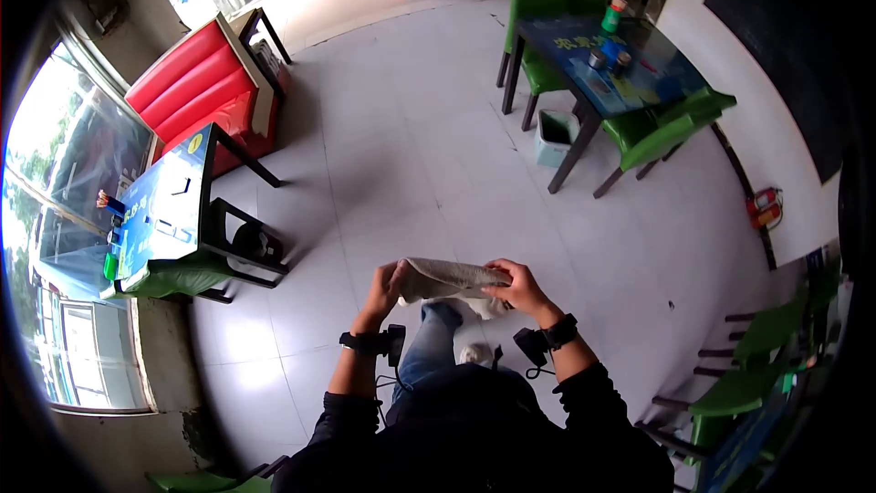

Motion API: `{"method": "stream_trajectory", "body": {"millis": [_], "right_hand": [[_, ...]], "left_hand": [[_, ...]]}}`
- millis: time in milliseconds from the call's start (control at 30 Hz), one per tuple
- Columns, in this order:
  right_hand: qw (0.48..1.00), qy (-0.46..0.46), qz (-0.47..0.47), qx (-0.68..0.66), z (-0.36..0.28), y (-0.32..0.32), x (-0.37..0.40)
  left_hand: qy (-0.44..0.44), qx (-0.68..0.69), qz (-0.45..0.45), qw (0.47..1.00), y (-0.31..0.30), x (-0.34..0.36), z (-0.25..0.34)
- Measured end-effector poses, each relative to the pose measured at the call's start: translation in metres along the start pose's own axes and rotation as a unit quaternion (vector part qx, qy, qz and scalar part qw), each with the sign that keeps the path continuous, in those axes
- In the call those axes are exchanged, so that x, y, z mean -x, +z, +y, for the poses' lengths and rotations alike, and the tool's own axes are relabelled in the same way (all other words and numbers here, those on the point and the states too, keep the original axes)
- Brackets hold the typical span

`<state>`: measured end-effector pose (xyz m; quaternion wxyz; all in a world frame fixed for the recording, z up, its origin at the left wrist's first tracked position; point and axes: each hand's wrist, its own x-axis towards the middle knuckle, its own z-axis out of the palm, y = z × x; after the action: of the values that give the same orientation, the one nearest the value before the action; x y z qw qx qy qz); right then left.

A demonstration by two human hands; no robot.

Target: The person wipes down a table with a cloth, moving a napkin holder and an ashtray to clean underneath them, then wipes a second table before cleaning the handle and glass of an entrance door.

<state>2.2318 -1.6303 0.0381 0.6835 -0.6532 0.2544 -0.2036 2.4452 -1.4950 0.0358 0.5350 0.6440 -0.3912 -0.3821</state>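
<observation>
A greyish-beige cloth is stretched between my two hands in front of my body, above the floor. My left hand grips its left end, fingers closed on the edge. At the right end, my right hand pinches the cloth between thumb and fingers. The cloth looks folded, with a paler part hanging below its upper edge. Both wrists carry black straps with small devices and cables. My leg in blue jeans and a light shoe show beneath the cloth.
On the left stand a table and a red padded bench. At upper right, a dark table has green chairs and a small bin beside it. More green chairs stand at lower right. A fire extinguisher is by the right wall.
</observation>
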Motion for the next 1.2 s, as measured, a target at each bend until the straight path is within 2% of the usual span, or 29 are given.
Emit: {"method": "stream_trajectory", "body": {"millis": [67, 100, 200, 267, 333, 400, 467, 500, 633, 667, 733, 767, 800, 867, 933, 967, 1000, 1067, 1100, 1167, 1200], "right_hand": [[0.998, 0.032, 0.058, -0.021, 0.007, -0.018, -0.046], [0.989, 0.052, 0.093, -0.106, 0.011, -0.020, -0.064], [0.976, 0.098, 0.128, -0.144, 0.020, -0.039, -0.131], [0.965, 0.104, 0.171, -0.172, 0.017, -0.048, -0.187], [0.930, 0.173, 0.213, -0.244, 0.000, -0.060, -0.231], [0.938, 0.179, 0.207, -0.213, -0.001, -0.086, -0.279], [0.929, 0.134, 0.217, -0.268, -0.028, -0.101, -0.325], [0.924, 0.131, 0.225, -0.278, -0.044, -0.109, -0.344], [0.929, 0.107, 0.199, -0.292, -0.049, -0.152, -0.399], [0.919, 0.141, 0.180, -0.320, -0.057, -0.161, -0.413], [0.952, 0.108, 0.087, -0.272, -0.060, -0.185, -0.444], [0.951, 0.128, 0.071, -0.271, -0.051, -0.198, -0.465], [0.949, 0.122, 0.084, -0.278, -0.034, -0.206, -0.489], [0.959, 0.148, 0.058, -0.237, -0.042, -0.232, -0.538], [0.970, 0.112, 0.066, -0.206, -0.059, -0.250, -0.597], [0.985, 0.095, 0.044, -0.140, -0.060, -0.263, -0.624], [0.994, 0.076, 0.022, -0.074, -0.064, -0.273, -0.652], [0.994, 0.085, -0.010, -0.065, -0.072, -0.286, -0.702], [0.996, 0.070, -0.025, -0.055, -0.071, -0.288, -0.727], [0.998, 0.024, -0.051, -0.021, -0.077, -0.287, -0.777], [0.991, 0.085, -0.066, -0.073, -0.090, -0.288, -0.793]], "left_hand": [[0.060, -0.009, 0.015, 0.998, -0.009, -0.046, -0.006], [0.027, -0.006, -0.017, 0.999, -0.017, -0.069, -0.013], [-0.011, -0.018, -0.001, 1.000, -0.026, -0.143, -0.027], [-0.021, 0.023, -0.007, 0.999, -0.033, -0.202, -0.029], [-0.074, 0.116, 0.011, 0.990, -0.040, -0.252, -0.021], [-0.093, 0.130, 0.005, 0.987, -0.042, -0.307, -0.009], [-0.086, 0.196, -0.027, 0.976, -0.038, -0.358, 0.002], [-0.089, 0.170, -0.056, 0.980, -0.040, -0.380, 0.010], [-0.096, 0.125, -0.106, 0.982, -0.025, -0.459, 0.026], [-0.103, 0.081, -0.142, 0.981, -0.026, -0.481, 0.027], [-0.100, 0.053, -0.145, 0.983, -0.025, -0.524, 0.035], [-0.096, 0.052, -0.141, 0.984, -0.028, -0.547, 0.033], [-0.112, 0.071, -0.125, 0.983, -0.033, -0.565, 0.030], [-0.118, 0.090, -0.098, 0.984, -0.042, -0.611, 0.026], [-0.130, 0.123, -0.049, 0.983, -0.051, -0.658, 0.021], [-0.120, 0.161, -0.037, 0.979, -0.054, -0.681, 0.020], [-0.122, 0.152, -0.035, 0.980, -0.058, -0.702, 0.027], [-0.100, 0.152, -0.047, 0.982, -0.063, -0.744, 0.039], [-0.115, 0.196, -0.068, 0.972, -0.066, -0.764, 0.039], [-0.130, 0.200, -0.081, 0.968, -0.065, -0.801, 0.049], [-0.139, 0.204, -0.096, 0.964, -0.066, -0.822, 0.053]]}}
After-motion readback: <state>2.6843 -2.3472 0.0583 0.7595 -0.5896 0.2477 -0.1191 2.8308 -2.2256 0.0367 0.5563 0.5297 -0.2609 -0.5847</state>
